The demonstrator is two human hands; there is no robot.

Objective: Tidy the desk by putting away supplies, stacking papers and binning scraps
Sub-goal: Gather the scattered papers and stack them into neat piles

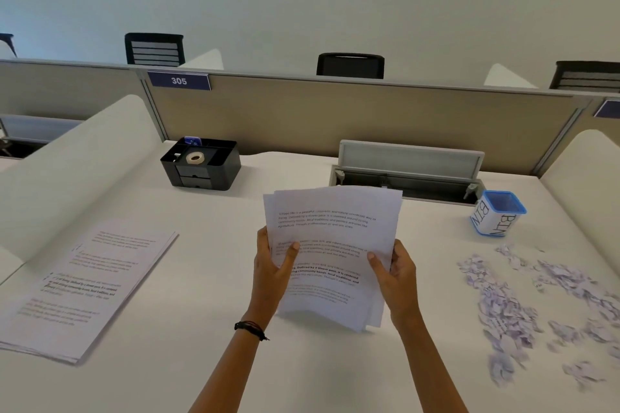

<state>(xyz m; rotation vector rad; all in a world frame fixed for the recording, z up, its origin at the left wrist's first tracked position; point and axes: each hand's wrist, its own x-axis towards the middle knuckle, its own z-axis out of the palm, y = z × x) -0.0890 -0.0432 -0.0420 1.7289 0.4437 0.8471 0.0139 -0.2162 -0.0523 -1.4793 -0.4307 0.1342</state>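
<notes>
A left hand (273, 265) and right hand (396, 273), thumbs curled over the front, grip an uneven sheaf of papers (335, 235) by its sides above the desk (218, 278), where the fanned sheets could slide loose and scatter among the scraps (503, 305) lying near the bin (498, 213) farther back.

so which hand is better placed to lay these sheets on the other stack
Left, probably. The left hand grips the held sheets on the side nearer the paper stack; the right hand is nearer the scraps.
</notes>
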